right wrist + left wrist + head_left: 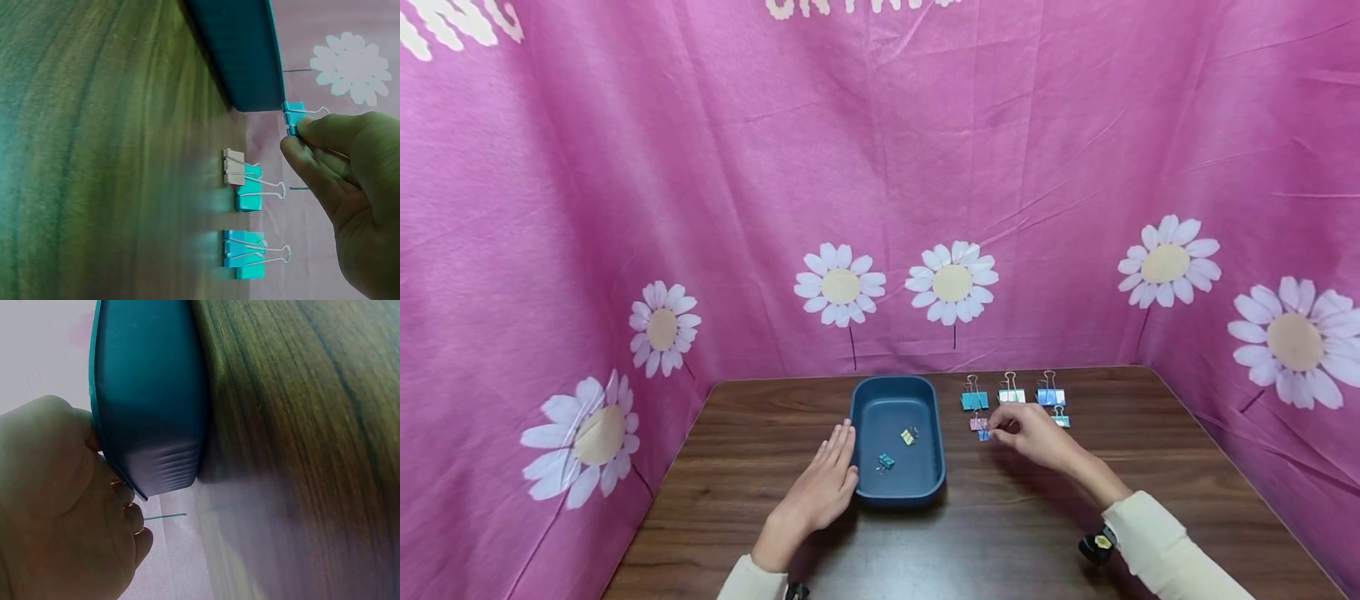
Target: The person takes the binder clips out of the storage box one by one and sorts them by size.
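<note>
My right hand (1033,433) pinches a small blue binder clip (295,117) between thumb and forefinger, lifted off the table to the right of the dark blue tray (898,497). With its fingers straight, my left hand (823,483) lies against the tray's left rim. Inside the tray are a small yellow binder clip (907,437) and a small teal one (886,461). Near my right hand stand a small pink clip (977,423) and a small light teal clip (1060,421). Behind them is a row of larger clips: teal (974,401), pale green (1011,396), partly covered by my hand, and blue (1050,397).
Everything stands on a brown wood-grain table (737,442). A pink cloth (880,167) printed with daisies hangs behind it and along both sides. The larger clips stand near the table's back edge.
</note>
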A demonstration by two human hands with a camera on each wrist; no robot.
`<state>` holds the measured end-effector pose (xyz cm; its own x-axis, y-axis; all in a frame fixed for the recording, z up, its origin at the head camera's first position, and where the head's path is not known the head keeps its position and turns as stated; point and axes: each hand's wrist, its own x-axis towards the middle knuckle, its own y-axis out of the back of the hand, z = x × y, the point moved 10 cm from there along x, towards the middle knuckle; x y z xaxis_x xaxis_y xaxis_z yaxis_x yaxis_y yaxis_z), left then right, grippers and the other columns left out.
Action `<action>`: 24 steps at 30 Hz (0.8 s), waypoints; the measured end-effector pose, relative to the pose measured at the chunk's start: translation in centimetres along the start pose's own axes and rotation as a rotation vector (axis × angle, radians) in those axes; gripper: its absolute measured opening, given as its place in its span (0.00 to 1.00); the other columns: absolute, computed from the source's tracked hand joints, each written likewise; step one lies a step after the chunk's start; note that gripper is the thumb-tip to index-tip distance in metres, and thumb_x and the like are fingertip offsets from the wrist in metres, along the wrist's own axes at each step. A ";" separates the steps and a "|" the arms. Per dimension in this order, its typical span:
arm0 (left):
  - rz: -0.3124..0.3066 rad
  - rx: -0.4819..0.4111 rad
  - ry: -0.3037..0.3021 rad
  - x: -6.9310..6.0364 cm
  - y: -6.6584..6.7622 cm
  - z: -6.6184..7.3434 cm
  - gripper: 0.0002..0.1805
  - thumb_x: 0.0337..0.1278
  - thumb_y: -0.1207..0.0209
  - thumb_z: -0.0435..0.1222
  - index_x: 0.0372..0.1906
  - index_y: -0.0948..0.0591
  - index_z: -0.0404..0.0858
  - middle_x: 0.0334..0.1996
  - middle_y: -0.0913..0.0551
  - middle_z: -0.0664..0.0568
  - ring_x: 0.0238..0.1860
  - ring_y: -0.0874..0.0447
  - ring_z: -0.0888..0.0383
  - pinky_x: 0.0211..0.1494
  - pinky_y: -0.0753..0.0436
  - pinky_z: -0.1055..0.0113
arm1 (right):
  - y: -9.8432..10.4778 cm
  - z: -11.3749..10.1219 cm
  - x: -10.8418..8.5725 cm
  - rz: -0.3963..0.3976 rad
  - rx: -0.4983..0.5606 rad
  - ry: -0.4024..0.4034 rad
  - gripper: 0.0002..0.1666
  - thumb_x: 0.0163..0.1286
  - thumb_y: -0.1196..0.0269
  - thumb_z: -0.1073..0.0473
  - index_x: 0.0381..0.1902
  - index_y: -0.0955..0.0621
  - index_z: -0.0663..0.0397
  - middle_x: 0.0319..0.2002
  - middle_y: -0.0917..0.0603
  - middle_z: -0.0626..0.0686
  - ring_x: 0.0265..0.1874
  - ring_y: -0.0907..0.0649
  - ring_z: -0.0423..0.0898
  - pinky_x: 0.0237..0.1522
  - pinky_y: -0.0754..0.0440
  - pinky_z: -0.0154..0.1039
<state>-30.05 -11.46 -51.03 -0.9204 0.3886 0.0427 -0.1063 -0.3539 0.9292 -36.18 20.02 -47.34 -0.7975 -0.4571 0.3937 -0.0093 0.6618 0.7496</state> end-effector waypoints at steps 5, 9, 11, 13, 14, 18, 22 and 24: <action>0.000 -0.001 0.001 0.0 0.0 0.0 0.34 0.85 0.56 0.38 0.84 0.47 0.26 0.87 0.50 0.37 0.88 0.53 0.41 0.87 0.42 0.42 | -0.7 0.7 -0.4 -0.015 0.035 0.001 0.11 0.63 0.25 0.70 0.35 0.12 0.48 0.34 0.10 0.44 0.34 0.15 0.33 0.38 0.11 0.33; 0.000 0.004 -0.001 0.0 0.0 0.1 0.34 0.85 0.56 0.38 0.84 0.47 0.26 0.87 0.50 0.37 0.88 0.52 0.41 0.87 0.42 0.42 | -1.2 1.4 -0.8 -0.027 0.030 -0.023 0.11 0.63 0.24 0.69 0.34 0.12 0.47 0.33 0.10 0.47 0.33 0.16 0.31 0.36 0.12 0.32; 0.000 0.004 -0.001 0.0 0.0 0.0 0.34 0.85 0.56 0.38 0.84 0.47 0.26 0.87 0.50 0.37 0.88 0.52 0.41 0.87 0.42 0.42 | -1.6 1.6 -0.9 -0.029 0.027 -0.030 0.10 0.63 0.25 0.69 0.34 0.12 0.48 0.33 0.10 0.49 0.32 0.16 0.31 0.36 0.13 0.32; -0.001 0.003 0.001 0.0 0.0 0.0 0.34 0.85 0.56 0.38 0.84 0.47 0.26 0.87 0.50 0.37 0.88 0.52 0.41 0.87 0.42 0.42 | -2.0 1.8 -1.0 -0.033 0.030 -0.038 0.10 0.64 0.25 0.70 0.34 0.13 0.49 0.33 0.10 0.49 0.32 0.16 0.30 0.36 0.13 0.32; -0.001 0.000 0.003 0.0 0.0 0.0 0.34 0.85 0.56 0.38 0.84 0.47 0.27 0.87 0.50 0.37 0.88 0.52 0.41 0.87 0.42 0.42 | -2.2 1.9 -1.0 -0.035 0.038 -0.044 0.10 0.64 0.25 0.70 0.34 0.13 0.50 0.33 0.10 0.49 0.31 0.16 0.30 0.35 0.12 0.32; -0.004 -0.004 0.007 0.0 0.0 0.0 0.35 0.85 0.56 0.39 0.84 0.47 0.27 0.87 0.50 0.37 0.88 0.53 0.41 0.87 0.42 0.42 | -3.1 2.2 -1.2 -0.049 0.067 -0.067 0.09 0.63 0.26 0.71 0.33 0.13 0.51 0.32 0.11 0.46 0.29 0.17 0.29 0.33 0.13 0.31; -0.006 -0.011 0.010 0.0 0.1 0.1 0.35 0.85 0.56 0.39 0.85 0.48 0.27 0.87 0.51 0.37 0.88 0.53 0.41 0.87 0.42 0.42 | -3.7 2.5 -1.4 -0.060 0.058 -0.086 0.09 0.63 0.26 0.70 0.33 0.13 0.50 0.31 0.12 0.43 0.29 0.18 0.28 0.33 0.14 0.30; -0.010 -0.007 0.011 0.0 0.1 0.1 0.35 0.85 0.57 0.39 0.85 0.48 0.27 0.87 0.51 0.38 0.88 0.54 0.41 0.87 0.43 0.42 | -3.8 2.6 -1.4 -0.060 0.036 -0.086 0.09 0.63 0.25 0.69 0.32 0.13 0.50 0.31 0.12 0.41 0.30 0.18 0.28 0.34 0.14 0.30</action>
<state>-30.00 -11.40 -50.95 -0.9235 0.3825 0.0290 -0.1182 -0.3555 0.9272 -36.60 19.71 -52.15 -0.8436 -0.4453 0.3000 -0.0797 0.6564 0.7502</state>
